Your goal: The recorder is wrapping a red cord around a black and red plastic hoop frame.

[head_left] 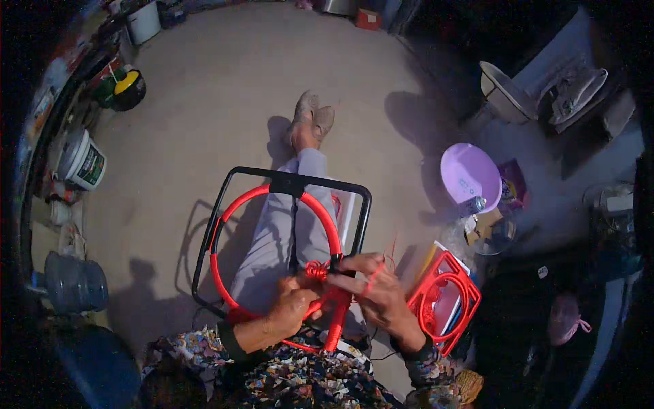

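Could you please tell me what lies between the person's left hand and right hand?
In the head view, a red-wrapped bar and a bundle of red cord lie between the left hand and the right hand.

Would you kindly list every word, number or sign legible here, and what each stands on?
None is legible.
White bucket, dark label: print too small.
Purple basin: marks too blurred.
Spray can: any print too blurred.
Red-wrapped ring: no print visible.

The black frame (340, 185) looked like smooth metal, the red ring (332, 225) seemed plastic-wrapped, the trousers (266, 252) were matt cloth, the jug (75, 283) was plastic (see-through and ribbed), the lilac basin (470, 172) smooth plastic, and the floor (218, 88) dull.
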### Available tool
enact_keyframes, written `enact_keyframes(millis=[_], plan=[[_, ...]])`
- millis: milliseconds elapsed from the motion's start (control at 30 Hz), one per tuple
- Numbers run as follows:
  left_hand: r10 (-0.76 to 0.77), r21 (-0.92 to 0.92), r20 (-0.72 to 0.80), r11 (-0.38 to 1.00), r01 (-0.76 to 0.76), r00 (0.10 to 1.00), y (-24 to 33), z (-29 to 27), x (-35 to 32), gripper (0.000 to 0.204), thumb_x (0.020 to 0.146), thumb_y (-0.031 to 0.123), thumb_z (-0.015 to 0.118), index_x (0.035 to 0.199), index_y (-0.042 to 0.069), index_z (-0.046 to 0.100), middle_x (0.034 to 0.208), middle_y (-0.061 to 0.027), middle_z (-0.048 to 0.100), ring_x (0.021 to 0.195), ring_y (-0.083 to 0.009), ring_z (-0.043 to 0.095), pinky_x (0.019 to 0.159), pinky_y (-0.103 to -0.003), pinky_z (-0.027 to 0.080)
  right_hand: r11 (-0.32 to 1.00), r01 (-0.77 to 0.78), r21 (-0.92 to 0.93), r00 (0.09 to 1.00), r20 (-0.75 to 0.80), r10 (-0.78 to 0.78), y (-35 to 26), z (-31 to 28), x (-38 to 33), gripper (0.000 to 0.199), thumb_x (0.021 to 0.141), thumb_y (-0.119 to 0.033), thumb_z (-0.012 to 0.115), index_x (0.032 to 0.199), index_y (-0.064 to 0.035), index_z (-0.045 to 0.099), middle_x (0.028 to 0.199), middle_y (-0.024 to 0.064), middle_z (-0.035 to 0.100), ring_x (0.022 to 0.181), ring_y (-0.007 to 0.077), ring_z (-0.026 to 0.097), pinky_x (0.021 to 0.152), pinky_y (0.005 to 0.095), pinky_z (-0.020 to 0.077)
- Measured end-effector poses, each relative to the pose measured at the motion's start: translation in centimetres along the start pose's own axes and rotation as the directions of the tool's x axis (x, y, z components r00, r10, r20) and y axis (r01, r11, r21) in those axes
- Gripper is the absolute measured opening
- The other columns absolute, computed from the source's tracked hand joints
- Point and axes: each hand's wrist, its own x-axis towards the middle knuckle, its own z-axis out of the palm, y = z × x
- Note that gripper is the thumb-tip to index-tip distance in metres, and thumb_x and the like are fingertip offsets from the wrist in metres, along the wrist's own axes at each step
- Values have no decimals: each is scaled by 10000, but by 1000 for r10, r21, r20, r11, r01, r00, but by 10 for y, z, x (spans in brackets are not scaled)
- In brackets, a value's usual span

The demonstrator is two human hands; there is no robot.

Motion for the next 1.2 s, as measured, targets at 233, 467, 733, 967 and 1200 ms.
enact_keyframes(millis=[233,467,733,967,1200], plan=[[3,-50,50,999,-1,999,-7,-2,3,165,804,29,493,907,-43,601,729,-96,616,510,-135,523,411,-245,383,962,6,-272,991,127,30,8,29,20,341,746,-152,642,1072,-71,585,1201,108,513,1112,316,463,905,422,366],[11,-90,27,996,-8,1000,11,9,-2,498,810,20,518,1292,13,395,821,-81,623,521,-118,544,392,-227,384,497,-467,732,712,-22,702,3,26,3,221,905,-211,540,1018,-24,572,826,70,634,762,161,588,724,282,442],[13,-71,53,997,-9,998,9,3,-2,662,822,86,578,1388,8,242,731,-95,577,493,-163,543,374,-252,372,480,-642,598,690,177,702,-5,-4,-41,213,919,-197,534,864,-2,601,734,14,581,648,87,508,583,246,417],[-19,-74,60,997,23,998,12,6,-4,610,842,107,590,1354,-43,294,687,-69,552,496,-128,527,398,-232,373,481,-847,226,461,-141,876,64,-36,-157,152,888,-115,576,981,3,594,775,44,614,719,123,563,648,261,459],[-39,-43,40,998,41,998,10,5,-5,335,855,105,576,1150,-47,528,715,-79,599,508,-120,560,400,-219,393,522,-785,335,521,-101,848,42,-8,-119,238,849,-111,604,1071,-34,570,916,22,584,839,100,546,736,240,461]])
